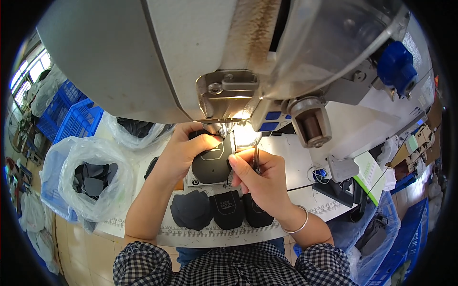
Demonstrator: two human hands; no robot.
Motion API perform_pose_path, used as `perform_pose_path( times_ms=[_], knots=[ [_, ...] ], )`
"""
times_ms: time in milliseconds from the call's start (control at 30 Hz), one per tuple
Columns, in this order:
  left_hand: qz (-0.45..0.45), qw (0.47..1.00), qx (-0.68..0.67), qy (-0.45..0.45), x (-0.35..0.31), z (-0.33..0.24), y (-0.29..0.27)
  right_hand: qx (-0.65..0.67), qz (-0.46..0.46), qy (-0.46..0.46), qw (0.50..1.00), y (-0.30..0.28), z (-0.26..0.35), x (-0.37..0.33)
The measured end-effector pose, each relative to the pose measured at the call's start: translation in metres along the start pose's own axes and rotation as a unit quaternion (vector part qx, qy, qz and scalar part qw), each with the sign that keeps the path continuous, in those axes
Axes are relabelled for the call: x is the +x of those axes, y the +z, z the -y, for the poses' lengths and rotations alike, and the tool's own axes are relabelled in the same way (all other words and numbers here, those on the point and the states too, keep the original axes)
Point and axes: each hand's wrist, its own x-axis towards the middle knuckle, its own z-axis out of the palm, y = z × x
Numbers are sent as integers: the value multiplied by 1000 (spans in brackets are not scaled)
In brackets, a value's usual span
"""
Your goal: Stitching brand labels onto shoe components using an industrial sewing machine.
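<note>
Under the lit needle area of a sewing machine (119,47) lies a rounded black padded piece (212,168) with a printed outline on it. My left hand (183,145) grips its upper left part, thumb on top; some fingertips are hidden behind the piece. My right hand (262,178) is closed at the piece's right edge, thumb and forefinger drawn together. A slim metal tool (257,159) stands up between its fingers; its exact kind is hard to make out. Nearer me sit a stack of dark grey cut pieces (192,209) and two black padded pieces (227,210).
A ruler strip (167,240) runs along the table's curved front edge. At left stands a plastic-lined bag (121,190) of dark pieces, with blue crates (78,119) behind. A thread spool (312,125) hangs at the machine's right. A green-edged booklet (369,174) and a lined blue bin (391,224) are at right.
</note>
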Motion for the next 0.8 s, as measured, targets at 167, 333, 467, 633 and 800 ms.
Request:
perform_pose_path(
  times_ms=[167,333,467,633,800],
  knots=[
    [10,999,-21,24,-1,-2,4,2,-3,-6,1000,0,0,-2],
    [86,995,44,34,2,-10,-7,-16,-4,2,1000,0,1,1],
    [86,993,78,22,0,-14,-3,-29,-6,1,1000,-1,-1,1],
    [81,996,35,20,-1,-14,0,-23,-3,2,1000,0,1,0],
    [89,996,18,21,3,-12,-1,27,18,36,999,-7,1,-5]
  ],
)
